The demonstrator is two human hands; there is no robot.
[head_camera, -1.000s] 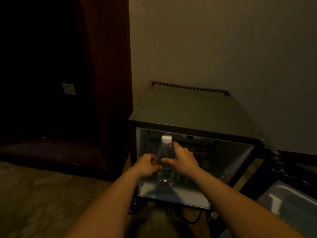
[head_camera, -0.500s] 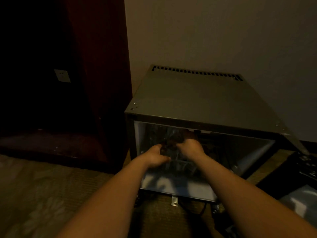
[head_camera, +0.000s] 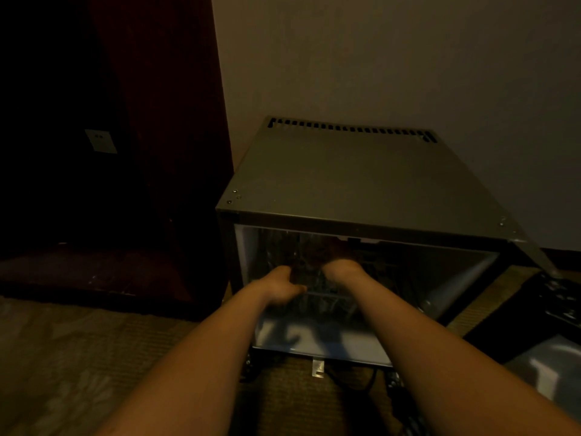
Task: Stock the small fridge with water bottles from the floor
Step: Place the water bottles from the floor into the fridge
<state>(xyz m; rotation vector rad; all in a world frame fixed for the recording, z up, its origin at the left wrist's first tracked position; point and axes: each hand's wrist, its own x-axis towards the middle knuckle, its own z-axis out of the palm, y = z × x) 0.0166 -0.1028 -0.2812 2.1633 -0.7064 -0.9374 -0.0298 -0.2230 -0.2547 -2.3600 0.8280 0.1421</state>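
Note:
A small grey fridge [head_camera: 361,184] stands on the floor against the wall, its front open and its inside dark. Both my arms reach into it. My left hand [head_camera: 279,286] is curled at the left of a clear water bottle [head_camera: 309,280], which shows only dimly between my hands. My right hand [head_camera: 341,269] is on the bottle's right side, with its fingers deeper inside the fridge and lost in shadow. The bottle's cap is hidden under the fridge's top edge.
The fridge door [head_camera: 559,306] hangs open to the right, with its pale inner shelf [head_camera: 550,369] low at the right edge. A dark wooden cabinet [head_camera: 163,121] stands to the left. A cable [head_camera: 361,383] lies under the fridge on the patterned carpet [head_camera: 78,357].
Both hands have carried the bottle from in front of the opening into the dark inside of the fridge. The view has moved closer to the fridge.

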